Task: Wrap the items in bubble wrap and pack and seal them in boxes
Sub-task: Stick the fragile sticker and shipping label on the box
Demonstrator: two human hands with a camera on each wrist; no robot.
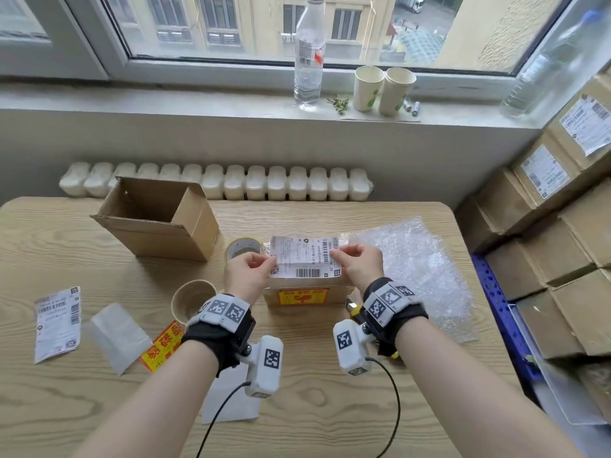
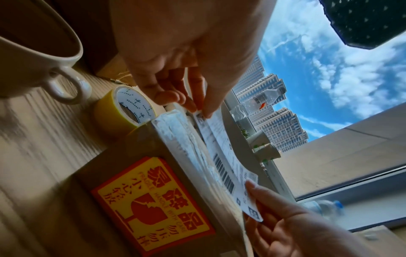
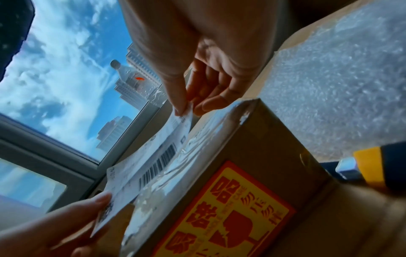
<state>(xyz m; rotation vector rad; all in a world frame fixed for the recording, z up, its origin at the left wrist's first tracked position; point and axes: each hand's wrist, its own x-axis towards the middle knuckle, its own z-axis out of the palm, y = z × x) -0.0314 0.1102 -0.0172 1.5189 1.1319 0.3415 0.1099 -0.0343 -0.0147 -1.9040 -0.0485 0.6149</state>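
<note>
Two hands (image 1: 302, 267) pinch a flat paper label (image 1: 305, 257) above a glossy taped box (image 1: 307, 292).

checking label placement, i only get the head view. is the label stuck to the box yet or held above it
Observer: The left wrist view shows the shipping label lifted off the taped top of the sealed box, curving above it.
Operator: how are the hands gripping it
Observer: The right hand pinches one end between thumb and fingertip; the left hand pinches the other end.
Operator: what's hidden right of the box
Observer: The right wrist view shows a yellow and black tool beside the box, next to the bubble wrap.
</note>
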